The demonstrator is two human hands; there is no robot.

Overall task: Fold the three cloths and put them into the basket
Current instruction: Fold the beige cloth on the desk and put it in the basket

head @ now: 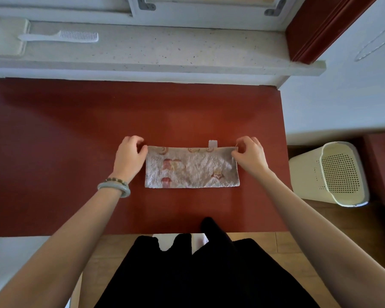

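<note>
A pale terry cloth [191, 170] with red and orange prints lies folded into a long strip in the middle of the red table [76, 134]. A small white tag sticks out from its far edge. My left hand [130, 155] pinches the cloth's far left corner. My right hand [249, 154] pinches the far right corner. A cream perforated basket [333, 174] stands on the floor just right of the table, and no cloth shows inside it. No other cloths are in view.
A speckled stone windowsill [165, 50] runs behind the table, with a white comb [60, 37] on a pale pad at its left. A dark red post [316, 30] rises at the back right. My dark clothing [198, 274] covers the table's near edge.
</note>
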